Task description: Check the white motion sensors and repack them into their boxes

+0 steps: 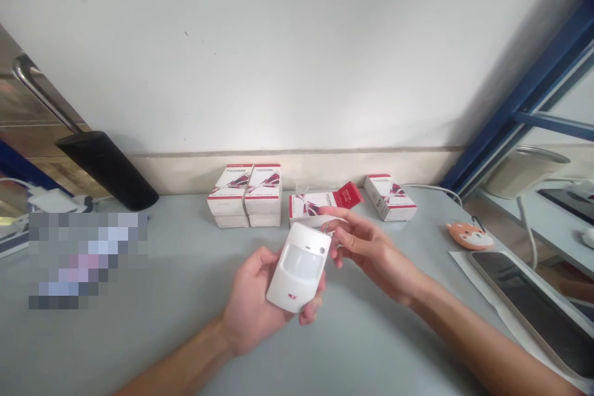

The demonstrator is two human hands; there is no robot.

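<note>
My left hand (257,297) is wrapped round a white motion sensor (297,268), held tilted above the grey table with its front up. The sensor has a curved frosted lens, a small round spot near the top and a red mark at the bottom. At its top right corner a short thin metal antenna (327,227) sticks out. My right hand (366,247) has its thumb and fingers closed together around that antenna. Just behind lies a red and white box (310,203) with its red flap raised.
Several closed boxes (264,189) stand stacked by the wall, and another box (390,198) is farther right. A phone (524,303) on white paper and an orange animal-faced pouch (468,236) lie at the right. At left are a black stand (109,170) and a blurred-out item (88,260).
</note>
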